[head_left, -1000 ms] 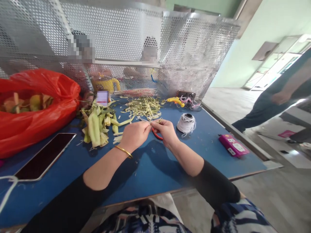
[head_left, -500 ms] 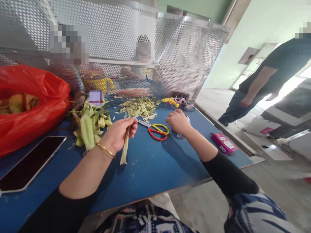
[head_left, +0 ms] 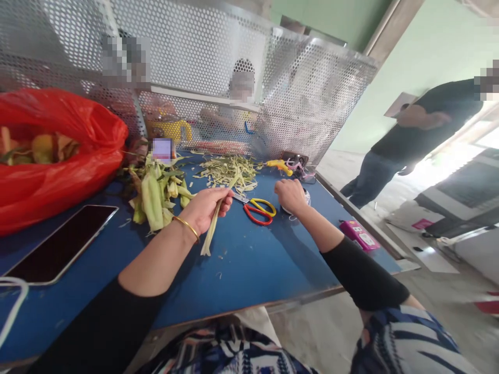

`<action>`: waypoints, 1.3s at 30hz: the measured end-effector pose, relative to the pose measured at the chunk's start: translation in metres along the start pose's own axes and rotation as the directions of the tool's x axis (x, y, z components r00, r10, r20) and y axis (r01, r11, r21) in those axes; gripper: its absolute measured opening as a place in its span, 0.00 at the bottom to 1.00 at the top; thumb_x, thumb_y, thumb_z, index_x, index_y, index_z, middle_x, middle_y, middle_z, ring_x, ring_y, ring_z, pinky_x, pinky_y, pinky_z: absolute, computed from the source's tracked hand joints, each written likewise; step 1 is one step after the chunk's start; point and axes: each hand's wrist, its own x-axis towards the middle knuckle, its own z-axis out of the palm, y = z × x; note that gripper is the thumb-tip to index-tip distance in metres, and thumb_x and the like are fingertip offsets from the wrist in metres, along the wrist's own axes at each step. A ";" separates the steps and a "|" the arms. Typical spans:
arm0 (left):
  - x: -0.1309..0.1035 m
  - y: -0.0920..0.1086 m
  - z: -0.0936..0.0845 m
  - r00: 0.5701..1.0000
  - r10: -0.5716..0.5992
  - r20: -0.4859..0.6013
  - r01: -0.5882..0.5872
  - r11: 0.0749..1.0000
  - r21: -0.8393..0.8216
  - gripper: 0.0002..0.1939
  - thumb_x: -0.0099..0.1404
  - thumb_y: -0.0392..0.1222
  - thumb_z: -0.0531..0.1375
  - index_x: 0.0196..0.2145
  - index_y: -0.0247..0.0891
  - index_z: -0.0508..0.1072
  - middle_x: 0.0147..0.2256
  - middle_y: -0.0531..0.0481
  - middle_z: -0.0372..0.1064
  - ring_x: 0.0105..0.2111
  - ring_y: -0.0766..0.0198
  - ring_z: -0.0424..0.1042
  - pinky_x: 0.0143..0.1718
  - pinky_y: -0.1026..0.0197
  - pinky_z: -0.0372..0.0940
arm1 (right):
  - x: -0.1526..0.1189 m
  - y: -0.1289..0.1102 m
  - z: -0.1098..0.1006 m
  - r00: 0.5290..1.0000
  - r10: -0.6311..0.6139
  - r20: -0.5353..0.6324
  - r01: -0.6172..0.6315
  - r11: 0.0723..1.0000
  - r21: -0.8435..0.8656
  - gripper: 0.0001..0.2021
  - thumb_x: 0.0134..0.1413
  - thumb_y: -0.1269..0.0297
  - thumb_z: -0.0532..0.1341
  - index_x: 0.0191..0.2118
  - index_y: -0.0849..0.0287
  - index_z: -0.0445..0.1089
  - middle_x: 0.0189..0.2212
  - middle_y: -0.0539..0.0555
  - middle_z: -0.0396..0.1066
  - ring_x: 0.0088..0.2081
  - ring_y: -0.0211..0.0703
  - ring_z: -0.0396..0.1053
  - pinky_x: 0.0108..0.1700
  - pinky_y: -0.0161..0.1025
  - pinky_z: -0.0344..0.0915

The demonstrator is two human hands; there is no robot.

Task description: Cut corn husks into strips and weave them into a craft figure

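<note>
Pinched in my left hand [head_left: 208, 209] is a bundle of pale husk strips [head_left: 212, 235], its lower end hanging over the blue table. My right hand [head_left: 290, 196] is closed at the right, beside a white roll of thread [head_left: 307, 197]; what its fingers hold, if anything, is too small to make out. Between the hands lie scissors [head_left: 260, 212] with one red and one yellow handle. Behind them is a heap of shredded husk strips [head_left: 230, 171]. Whole green husks [head_left: 153, 200] are piled left of my left hand.
A red plastic bag [head_left: 58, 166] and a phone [head_left: 62, 244] lie on the left. A pink packet [head_left: 359, 235] is near the right edge, yellow and pink tools [head_left: 279, 166] at the back. A perforated metal screen [head_left: 195, 67] stands behind; a person stands right.
The view has shifted, moving the table items slightly right. Both hands keep nearly the same pose. The standing person's arm is now raised across the body.
</note>
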 end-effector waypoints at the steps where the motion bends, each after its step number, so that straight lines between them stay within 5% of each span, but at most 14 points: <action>1: 0.001 -0.001 -0.001 1.000 -0.006 0.001 0.006 1.000 -0.002 0.15 0.67 0.31 0.53 0.22 0.33 0.69 0.16 0.55 0.62 0.14 0.74 0.60 0.15 0.70 0.54 | 0.000 0.001 -0.001 1.000 0.021 -0.009 -0.021 1.000 0.021 0.14 0.60 0.73 0.50 0.40 0.65 0.73 0.40 0.65 0.76 0.42 0.51 0.70 0.38 0.42 0.52; 10: 0.003 -0.005 -0.001 1.000 -0.029 0.005 0.029 0.999 0.025 0.14 0.67 0.31 0.53 0.23 0.32 0.69 0.17 0.55 0.62 0.14 0.74 0.61 0.14 0.71 0.54 | -0.005 -0.007 -0.007 0.994 0.093 -0.057 -0.085 0.988 0.130 0.15 0.63 0.74 0.47 0.44 0.60 0.70 0.38 0.56 0.78 0.36 0.45 0.71 0.34 0.37 0.52; 20: 0.011 -0.014 -0.001 0.996 -0.084 -0.043 0.091 0.979 0.184 0.10 0.63 0.32 0.58 0.23 0.33 0.69 0.20 0.53 0.68 0.13 0.74 0.62 0.12 0.71 0.49 | -0.045 -0.063 0.004 0.966 -0.239 -0.099 0.251 0.958 0.138 0.10 0.64 0.72 0.51 0.41 0.61 0.70 0.35 0.58 0.74 0.38 0.44 0.69 0.38 0.38 0.56; 29: 0.009 -0.021 0.004 0.985 -0.163 0.061 0.144 0.960 0.239 0.09 0.62 0.33 0.60 0.24 0.32 0.70 0.28 0.45 0.76 0.23 0.67 0.74 0.16 0.71 0.56 | -0.082 -0.085 0.007 0.770 -0.459 -0.443 0.528 0.848 0.038 0.16 0.67 0.72 0.46 0.33 0.60 0.68 0.28 0.55 0.70 0.32 0.43 0.65 0.34 0.39 0.57; 35: 0.011 -0.039 0.010 0.907 -0.401 0.130 0.383 0.913 0.141 0.15 0.66 0.32 0.55 0.21 0.31 0.70 0.18 0.51 0.68 0.13 0.74 0.63 0.13 0.72 0.52 | -0.087 -0.102 0.007 0.622 -0.548 -0.560 0.651 0.759 -0.020 0.16 0.66 0.73 0.46 0.33 0.61 0.68 0.28 0.54 0.71 0.35 0.43 0.66 0.45 0.41 0.61; 39: 0.013 -0.046 0.014 0.887 -0.437 0.148 0.426 0.899 0.102 0.15 0.65 0.31 0.56 0.21 0.31 0.69 0.19 0.51 0.66 0.14 0.73 0.63 0.13 0.73 0.54 | -0.093 -0.103 0.006 0.580 -0.597 -0.554 0.710 0.704 -0.015 0.17 0.66 0.74 0.46 0.29 0.60 0.67 0.26 0.53 0.70 0.30 0.41 0.64 0.40 0.39 0.61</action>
